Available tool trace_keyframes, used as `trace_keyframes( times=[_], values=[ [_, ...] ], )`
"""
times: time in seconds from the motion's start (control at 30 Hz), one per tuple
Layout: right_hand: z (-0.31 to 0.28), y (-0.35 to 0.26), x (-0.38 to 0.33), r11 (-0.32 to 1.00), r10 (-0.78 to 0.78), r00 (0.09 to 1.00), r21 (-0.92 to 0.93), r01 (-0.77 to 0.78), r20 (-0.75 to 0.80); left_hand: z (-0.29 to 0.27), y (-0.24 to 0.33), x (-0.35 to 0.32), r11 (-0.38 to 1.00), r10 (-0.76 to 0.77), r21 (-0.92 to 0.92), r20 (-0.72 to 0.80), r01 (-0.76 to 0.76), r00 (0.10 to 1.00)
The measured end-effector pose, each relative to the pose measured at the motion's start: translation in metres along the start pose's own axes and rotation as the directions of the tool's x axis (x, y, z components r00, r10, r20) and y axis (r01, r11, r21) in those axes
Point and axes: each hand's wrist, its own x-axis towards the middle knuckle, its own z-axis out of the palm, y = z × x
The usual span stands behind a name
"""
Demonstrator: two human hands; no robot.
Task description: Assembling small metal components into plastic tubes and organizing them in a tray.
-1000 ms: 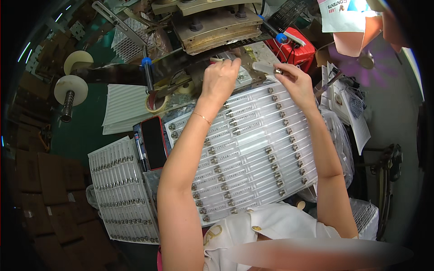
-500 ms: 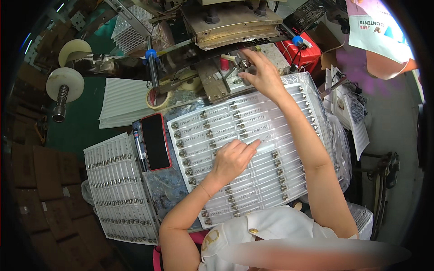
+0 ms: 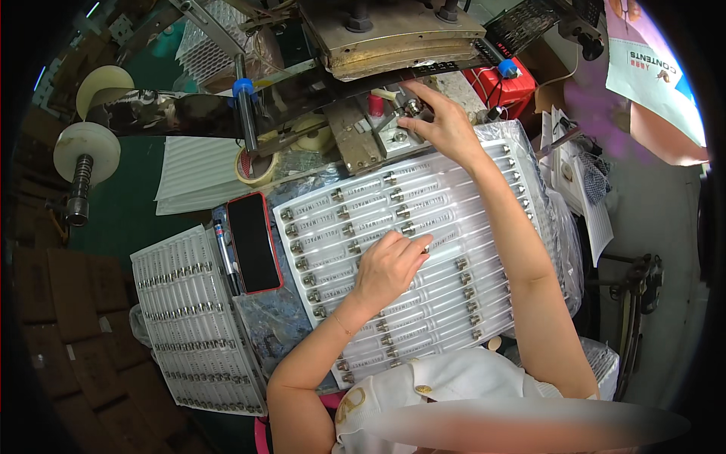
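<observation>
Head cam is showing a quick swap of roles here. A second back both hands were up at the stamping machine (image 3: 393,38); now the left hand (image 3: 389,265) is sitting down on the tray of clear tubes (image 3: 484,303), fingers curled and pinching at one tube (image 3: 437,244) in the middle rows, not lifted clear as far as I can tell. The right hand (image 3: 442,121) is staying up at the metal fixture (image 3: 401,136), fingertips closing around a small part there. So one piece looks like it's getting seated while the next is being grabbed. A red-cased phone (image 3: 254,240) is lying just left of the tray.
</observation>
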Motion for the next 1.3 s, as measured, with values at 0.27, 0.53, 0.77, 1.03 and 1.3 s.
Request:
trace_keyframes(
  times=[0.27,0.53,0.77,1.03,1.3],
  values=[
    [-0.002,-0.002,0.0,1.0,0.029,0.999,-0.008,-0.028,0.016,0.0,-0.001,-0.001,1.0,0.021,0.019,0.032,-0.022,0.999],
    [-0.002,-0.003,0.001,0.999,0.028,0.999,-0.034,-0.028,0.022,0.0,0.0,0.0,1.0,0.012,0.009,0.017,-0.012,1.0],
    [0.0,-0.003,0.001,0.999,0.043,0.999,-0.015,-0.043,0.029,-0.003,0.002,-0.003,0.999,-0.052,0.018,0.05,0.052,0.997],
    [-0.018,0.004,-0.013,0.991,0.01,0.999,-0.13,-0.015,-0.034,-0.008,-0.002,0.014,0.999,-0.03,0.037,0.1,0.026,0.995],
    [-0.067,0.009,-0.161,0.965,-0.202,0.979,-0.17,0.202,0.014,0.012,-0.012,0.017,0.996,-0.094,0.026,0.186,0.09,0.978]
  ],
)
